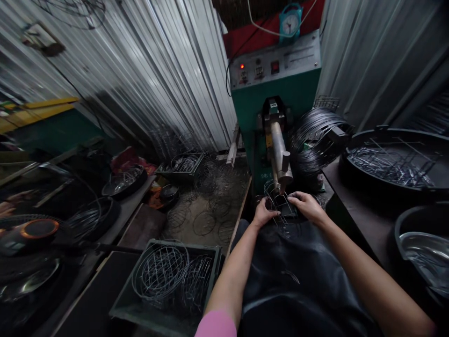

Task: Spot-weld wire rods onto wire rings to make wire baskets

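Both my hands grip a small wire basket frame [280, 206] under the metal arm [279, 149] of a green machine [277, 89]. My left hand [264, 213] is closed on the frame's left side. My right hand [308, 204] is closed on its right side. The frame sits against the arm's lower tip, just above my dark apron [298, 276]. A bundle of dark wire hoops [314, 135] hangs to the right of the arm.
A green crate [138, 299] with finished wire baskets lies at lower left. Loose wire rings litter the floor [210, 210]. A round black tray [396, 164] of wire pieces sits on the right, with a bowl [424, 252] below it. Corrugated metal walls stand behind.
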Tool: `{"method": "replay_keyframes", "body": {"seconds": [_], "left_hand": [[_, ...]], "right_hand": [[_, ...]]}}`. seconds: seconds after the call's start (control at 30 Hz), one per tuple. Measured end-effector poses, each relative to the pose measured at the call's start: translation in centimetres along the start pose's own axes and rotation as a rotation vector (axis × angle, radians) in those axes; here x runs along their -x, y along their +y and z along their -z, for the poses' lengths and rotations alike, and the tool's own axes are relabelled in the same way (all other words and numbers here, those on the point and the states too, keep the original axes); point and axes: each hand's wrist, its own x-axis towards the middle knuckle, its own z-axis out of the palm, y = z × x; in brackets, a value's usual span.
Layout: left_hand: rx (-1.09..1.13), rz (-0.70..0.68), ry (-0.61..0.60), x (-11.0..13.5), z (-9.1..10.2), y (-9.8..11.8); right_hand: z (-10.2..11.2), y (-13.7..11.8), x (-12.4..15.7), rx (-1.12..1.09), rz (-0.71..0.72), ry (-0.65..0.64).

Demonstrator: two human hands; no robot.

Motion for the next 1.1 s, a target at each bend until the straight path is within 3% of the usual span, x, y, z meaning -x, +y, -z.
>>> {"method": "replay_keyframes", "body": {"seconds": [0.3, 0.6, 0.7, 0.9, 1.1], "left_hand": [[0.052, 0.015, -0.029, 0.5, 0.2, 0.3], [0.154, 0.089, 0.025, -0.2, -0.4, -0.4], [0.184, 0.086, 0.009, 0.0, -0.1, 0.0], [0.037, 0.068, -0.003, 1.1, 0.5, 0.0], [0.083, 0.061, 0.002, 3.8, -0.2, -0.6]], "right_hand": [[1.4, 1.6, 2.9, -0.085, -0.082, -0.138], [0.6, -0.6, 0.0, 0.008, -0.023, -0.055], [0.5, -0.6, 0.5, -0.02, -0.026, -0.03], [2.0, 3.3, 5.3, -0.131, -0.171, 0.032], [3.0, 8.0, 8.2, -0.318, -0.335, 0.113]]}}
